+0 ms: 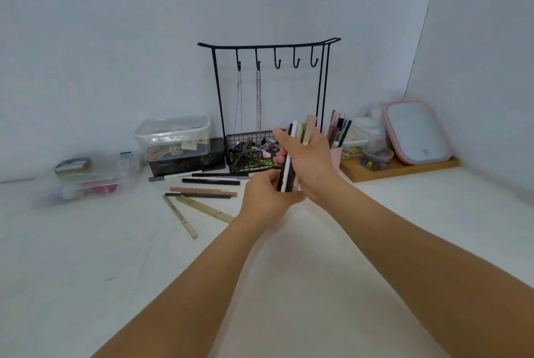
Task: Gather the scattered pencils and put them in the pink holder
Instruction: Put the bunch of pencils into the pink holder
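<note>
Right hand point(313, 167) grip closed around upright bundle of mixed pencils point(291, 155); left hand point(267, 198) grip pinches the bundle's lower end. Pink plastic holder point(336, 156) just behind, toward the white surface's point(115, 271) back edge.

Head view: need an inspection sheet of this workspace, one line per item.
Surface: white tabletop, bare in the foreground.
Job's things: bundle of black, white and beige pencils held upright; seven loose pencils lie left of the hands; pink holder already holds several pencils.
Clutter: clear lidded plastic box on a dark case; black wire jewellery stand with two chains and a filled basket; clear pouch; wooden tray with a pink-framed mirror and small containers.
Hands: right hand grips the bundle; left hand touches its lower end.
Cables: nothing seen.
Surroundings: plain white walls meeting in a corner.
</note>
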The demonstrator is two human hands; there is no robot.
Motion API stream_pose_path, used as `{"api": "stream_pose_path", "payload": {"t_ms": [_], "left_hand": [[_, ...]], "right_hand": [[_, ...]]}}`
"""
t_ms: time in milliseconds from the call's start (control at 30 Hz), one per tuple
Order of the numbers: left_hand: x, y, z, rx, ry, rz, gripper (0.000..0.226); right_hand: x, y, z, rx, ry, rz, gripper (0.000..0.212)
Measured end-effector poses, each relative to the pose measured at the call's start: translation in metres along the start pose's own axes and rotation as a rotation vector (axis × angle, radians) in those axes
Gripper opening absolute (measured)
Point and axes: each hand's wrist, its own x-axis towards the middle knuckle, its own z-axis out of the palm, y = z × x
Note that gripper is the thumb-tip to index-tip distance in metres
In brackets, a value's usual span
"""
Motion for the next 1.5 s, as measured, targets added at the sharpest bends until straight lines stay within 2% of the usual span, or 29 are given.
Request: {"api": "stream_pose_path", "payload": {"t_ms": [167,267,400,533,633,833,1033,1167,1267,1400,1500], "left_hand": [[0.000,-0.007,0.017,0.058,-0.024,0.004,0.044],[-0.002,-0.011,0.025,0.034,0.070,0.099,0.043],[-0.002,-0.019,0.023,-0.019,0.175,0.157,0.039],[0.011,-0.025,0.008,-0.041,0.195,0.169,0.032],[0.017,-0.026,0.001,-0.043,0.197,0.187,0.029],[0.018,-0.033,-0.004,-0.021,0.211,0.217,0.028],[0.018,-0.036,-0.003,-0.013,0.203,0.226,0.025],[0.018,-0.037,-0.006,-0.015,0.230,0.224,0.026],[0.019,-0.036,-0.008,-0.026,0.273,0.216,0.027],[0.019,-0.035,-0.008,-0.017,0.302,0.220,0.026],[0.019,-0.036,-0.007,-0.013,0.300,0.223,0.026]], "right_hand": [[-0.003,0.025,-0.036,-0.241,-0.027,-0.114,0.020],[0.002,0.031,-0.043,-0.247,-0.038,-0.094,0.018],[0.025,-0.005,-0.047,-0.065,-0.003,-0.060,0.017],[0.080,-0.065,-0.048,0.203,0.068,-0.203,0.019],[0.112,-0.072,-0.039,0.200,0.076,-0.241,0.021],[0.140,-0.037,-0.034,0.004,0.090,-0.131,0.021],[0.135,-0.016,-0.036,-0.071,-0.073,0.044,0.019],[0.128,-0.013,-0.028,-0.401,-0.077,0.001,0.033],[0.121,-0.014,-0.021,-0.583,-0.070,0.013,0.026],[0.118,-0.015,-0.020,-0.725,-0.085,0.077,0.028],[0.117,-0.009,-0.023,-0.711,-0.098,0.105,0.032]]}}
